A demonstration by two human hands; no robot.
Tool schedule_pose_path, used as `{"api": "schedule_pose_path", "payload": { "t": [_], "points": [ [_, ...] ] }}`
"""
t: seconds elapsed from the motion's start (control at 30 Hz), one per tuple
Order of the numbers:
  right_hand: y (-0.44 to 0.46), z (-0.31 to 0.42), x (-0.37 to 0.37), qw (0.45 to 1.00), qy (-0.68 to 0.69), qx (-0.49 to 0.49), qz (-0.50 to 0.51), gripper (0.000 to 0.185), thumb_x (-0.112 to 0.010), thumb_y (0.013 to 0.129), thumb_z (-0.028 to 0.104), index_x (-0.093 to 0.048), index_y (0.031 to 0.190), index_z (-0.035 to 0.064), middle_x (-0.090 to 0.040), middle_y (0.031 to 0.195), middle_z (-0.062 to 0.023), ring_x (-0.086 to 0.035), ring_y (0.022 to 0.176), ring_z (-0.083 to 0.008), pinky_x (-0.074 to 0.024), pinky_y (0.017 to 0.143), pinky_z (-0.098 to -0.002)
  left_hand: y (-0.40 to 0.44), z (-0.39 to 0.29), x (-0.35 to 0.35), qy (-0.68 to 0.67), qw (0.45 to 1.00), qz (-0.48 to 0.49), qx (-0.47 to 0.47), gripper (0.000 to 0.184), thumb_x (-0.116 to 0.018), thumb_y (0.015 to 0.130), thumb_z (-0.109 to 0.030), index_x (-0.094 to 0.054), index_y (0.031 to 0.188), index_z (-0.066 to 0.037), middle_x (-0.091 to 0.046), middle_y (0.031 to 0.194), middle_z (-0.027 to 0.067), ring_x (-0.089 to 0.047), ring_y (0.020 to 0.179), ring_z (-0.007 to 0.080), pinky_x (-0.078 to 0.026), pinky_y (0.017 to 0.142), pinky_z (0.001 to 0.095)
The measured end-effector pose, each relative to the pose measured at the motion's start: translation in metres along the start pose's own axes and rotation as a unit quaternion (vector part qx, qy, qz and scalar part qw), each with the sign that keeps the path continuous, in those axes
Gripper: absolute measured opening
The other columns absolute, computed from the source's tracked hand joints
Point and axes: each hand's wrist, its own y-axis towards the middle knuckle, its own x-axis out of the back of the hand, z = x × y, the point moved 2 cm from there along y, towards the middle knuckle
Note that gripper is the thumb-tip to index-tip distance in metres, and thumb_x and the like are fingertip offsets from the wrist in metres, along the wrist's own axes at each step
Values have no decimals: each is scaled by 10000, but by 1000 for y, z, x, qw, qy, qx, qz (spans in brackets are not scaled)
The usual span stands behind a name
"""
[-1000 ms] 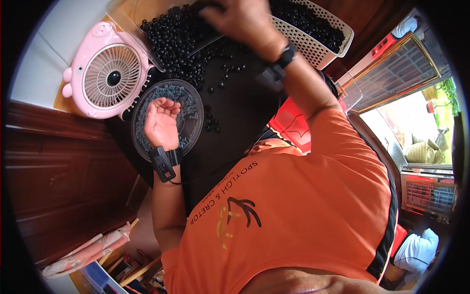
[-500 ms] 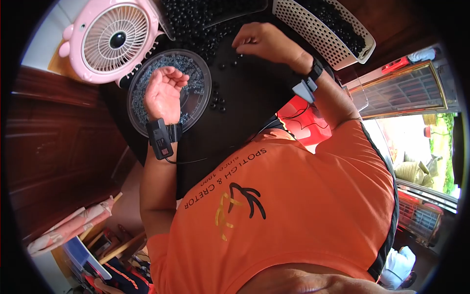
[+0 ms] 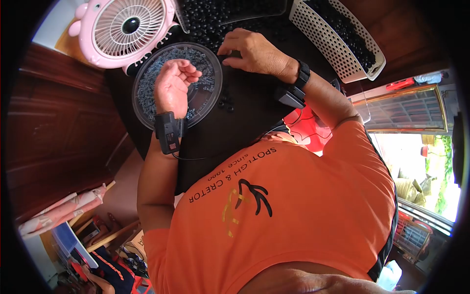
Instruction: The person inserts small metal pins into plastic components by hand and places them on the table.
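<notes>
My left hand [image 3: 172,88] lies palm up over a clear round tray [image 3: 215,100] of small blue-grey pieces [image 3: 149,81]. Its fingers are loosely bent, and the visible palm holds nothing I can see. Just past the tray's right rim, my right hand [image 3: 254,54] is palm down on the black tabletop [image 3: 254,98]. Thumb and forefinger are apart, close to loose black beads [image 3: 208,24]; the other fingertips are partly hidden. Several more black beads [image 3: 227,103] lie beside the tray.
A pink fan [image 3: 129,29] stands behind the tray at the left. At the back right is a white perforated basket [image 3: 333,44] of black pieces. A dark tray [image 3: 254,11] lies at the back. Both wrists carry black strapped devices [image 3: 168,133] with cables.
My right hand has moved left towards the round tray, its thumb and forefinger now wider apart. Loose beads no longer show where it was. My left hand keeps nearly the same pose.
</notes>
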Motion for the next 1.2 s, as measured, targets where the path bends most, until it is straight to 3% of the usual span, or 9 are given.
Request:
{"api": "schedule_pose_path", "payload": {
  "t": [0.27,0.37,0.53,0.67,0.77,0.9,1.13,1.2],
  "points": [
    [57,39,-9,994,42,84,-62,224,-739,689,186,-677,870,68,-630,822,-54,-600,832,-247,-508,747,-349,-4,-4,-11,80,997,-10,2,226,-465,940,-204,-521,1069,-26,-613,954,93,-613,847,195,-458,757,314],
    [61,42,-16,992,47,88,-80,241,-740,677,206,-688,876,82,-641,840,-52,-603,839,-251,-507,764,-353,-4,-11,-16,60,997,-45,-22,173,-479,934,-163,-513,1015,-14,-600,880,74,-594,770,153,-459,743,289],
    [57,30,-31,977,156,67,-131,247,-729,731,240,-690,918,85,-648,917,-76,-610,896,-267,-504,796,-383,-2,-11,-13,-16,997,-50,-49,158,-474,937,-153,-517,1006,-18,-590,893,78,-594,776,166,-460,753,301],
    [52,11,-31,986,138,41,-85,219,-709,765,240,-683,906,75,-638,915,-95,-607,900,-284,-499,796,-392,-2,-16,-9,29,995,-35,-92,156,-455,946,-150,-516,1000,-18,-588,890,85,-600,790,188,-461,756,307],
    [48,7,-32,997,53,56,10,194,-700,761,231,-679,873,74,-627,888,-100,-595,881,-283,-491,787,-396,-3,-24,-11,87,984,-48,-151,164,-446,954,-159,-515,994,-16,-587,887,91,-604,800,199,-461,752,305],
    [37,18,-54,992,-13,84,88,176,-708,744,200,-653,851,71,-594,849,-66,-561,864,-276,-474,798,-386,-5,-27,-15,181,960,-48,-207,202,-454,965,-198,-504,1011,-8,-587,877,87,-595,794,184,-464,755,297],
    [41,16,-73,992,-60,99,48,133,-680,750,178,-650,811,63,-619,810,-54,-602,835,-266,-505,743,-355,-4,-24,-11,161,969,-45,-183,204,-448,959,-196,-503,1010,-7,-591,867,91,-592,770,181,-469,739,298],
    [42,14,-71,998,22,61,1,131,-671,755,163,-643,821,53,-630,823,-73,-613,830,-281,-506,737,-371,-5,-26,-10,126,977,-61,-162,192,-440,951,-182,-507,998,-8,-591,856,91,-594,756,186,-471,732,300]
  ]
}}
